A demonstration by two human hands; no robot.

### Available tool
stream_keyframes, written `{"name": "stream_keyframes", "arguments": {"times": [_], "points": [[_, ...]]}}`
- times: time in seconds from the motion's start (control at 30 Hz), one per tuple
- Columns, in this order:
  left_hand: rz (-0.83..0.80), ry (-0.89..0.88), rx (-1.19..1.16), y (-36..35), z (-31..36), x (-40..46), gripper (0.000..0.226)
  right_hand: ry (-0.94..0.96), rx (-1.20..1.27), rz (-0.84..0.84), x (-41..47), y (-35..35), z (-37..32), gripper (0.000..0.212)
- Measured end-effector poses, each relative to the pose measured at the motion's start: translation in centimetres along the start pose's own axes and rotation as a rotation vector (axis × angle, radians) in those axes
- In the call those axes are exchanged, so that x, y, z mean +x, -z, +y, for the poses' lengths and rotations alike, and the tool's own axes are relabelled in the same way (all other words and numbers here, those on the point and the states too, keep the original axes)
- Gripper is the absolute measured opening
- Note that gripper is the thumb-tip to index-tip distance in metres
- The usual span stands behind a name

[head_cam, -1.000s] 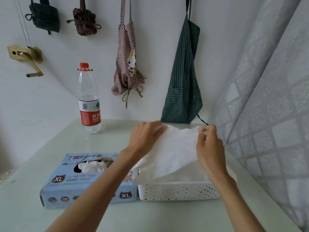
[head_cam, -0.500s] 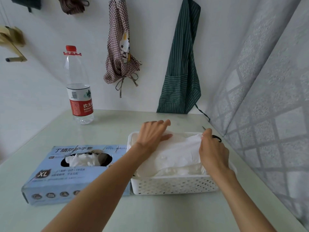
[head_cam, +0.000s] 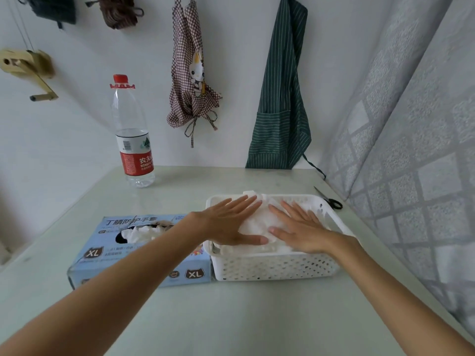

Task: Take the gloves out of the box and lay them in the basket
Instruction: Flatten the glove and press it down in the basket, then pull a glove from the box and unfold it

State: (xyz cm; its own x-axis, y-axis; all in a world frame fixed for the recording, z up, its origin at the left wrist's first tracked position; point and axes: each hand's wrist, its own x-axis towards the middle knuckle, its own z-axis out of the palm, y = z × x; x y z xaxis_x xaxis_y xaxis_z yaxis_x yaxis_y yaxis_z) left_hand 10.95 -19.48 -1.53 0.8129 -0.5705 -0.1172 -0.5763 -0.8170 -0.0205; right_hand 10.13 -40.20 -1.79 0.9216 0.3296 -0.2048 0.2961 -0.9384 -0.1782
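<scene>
Two containers side by side, touching: white perforated basket (head_cam: 275, 265) holds a pile of white gloves (head_cam: 257, 219); blue XL glove box (head_cam: 133, 250) to its left has more showing in its oval opening. Left hand (head_cam: 228, 224) and right hand (head_cam: 300, 227) lie flat on the pile, fingers straight, gripping nothing. Pale green table (head_cam: 231, 317) also carries a water bottle (head_cam: 133, 140) and scissors (head_cam: 330, 200). Checked apron (head_cam: 191, 80) and green striped apron (head_cam: 281, 98) hang on the wall.
</scene>
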Motion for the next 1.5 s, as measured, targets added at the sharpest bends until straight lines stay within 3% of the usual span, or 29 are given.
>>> {"name": "stream_keyframes", "arguments": {"times": [0.07, 0.23, 0.4, 0.53, 0.67, 0.73, 0.87, 1.03, 1.2, 1.27, 1.33, 1.4, 1.5], "points": [[-0.097, 0.042, 0.055, -0.9, -0.2, 0.7, 0.1, -0.058, -0.011, -0.156, 0.6, -0.3, 1.2, 0.074], [-0.211, 0.084, 0.111, -1.4, -0.2, 1.2, 0.101, -0.067, -0.067, -0.303, 0.5, 0.3, 2.9, 0.089], [-0.249, 0.085, 0.136, -2.0, 0.1, 1.5, 0.091, -0.069, -0.102, -0.347, 1.3, -0.5, 3.2, 0.091], [-0.228, 0.121, 0.057, -0.8, 0.4, 1.3, 0.096, -0.081, -0.067, -0.353, 1.2, 0.2, 3.1, 0.098], [-0.083, 0.112, -0.006, 1.8, 0.0, 0.6, 0.107, -0.024, 0.036, -0.178, 0.1, 2.3, 3.2, 0.08], [-0.093, 0.123, 0.002, 2.1, -0.3, 0.4, 0.11, -0.028, -0.04, -0.074, -0.1, 2.3, 3.8, 0.075], [-0.158, 0.154, 0.068, 0.0, 0.1, 0.5, 0.109, -0.105, -0.272, -0.095, 0.0, 1.0, 4.9, 0.083], [0.016, 0.171, -0.1, 0.3, -0.5, -1.1, 0.109, -0.087, -0.091, 0.083, 0.0, 1.3, 5.0, 0.086], [0.225, 0.254, -0.292, 1.3, -5.1, -6.9, 0.063, -0.019, 0.016, 0.511, 0.5, 1.5, 1.9, 0.048], [0.263, 0.318, -0.327, 0.9, -7.8, -9.8, 0.047, 0.082, 0.048, 0.567, 0.7, 1.1, -2.1, 0.034], [0.243, 0.408, -0.386, 0.0, -10.4, -12.9, 0.044, 0.21, 0.07, 0.569, 1.0, 0.1, -7.0, 0.027], [0.154, 0.474, -0.454, -0.8, -12.2, -15.6, 0.054, 0.319, 0.113, 0.558, 1.5, -1.2, -11.7, 0.024], [-0.057, 0.576, -0.499, -1.4, -13.0, -18.1, 0.11, 0.39, 0.143, 0.559, 2.4, -2.9, -17.1, 0.022]]}}
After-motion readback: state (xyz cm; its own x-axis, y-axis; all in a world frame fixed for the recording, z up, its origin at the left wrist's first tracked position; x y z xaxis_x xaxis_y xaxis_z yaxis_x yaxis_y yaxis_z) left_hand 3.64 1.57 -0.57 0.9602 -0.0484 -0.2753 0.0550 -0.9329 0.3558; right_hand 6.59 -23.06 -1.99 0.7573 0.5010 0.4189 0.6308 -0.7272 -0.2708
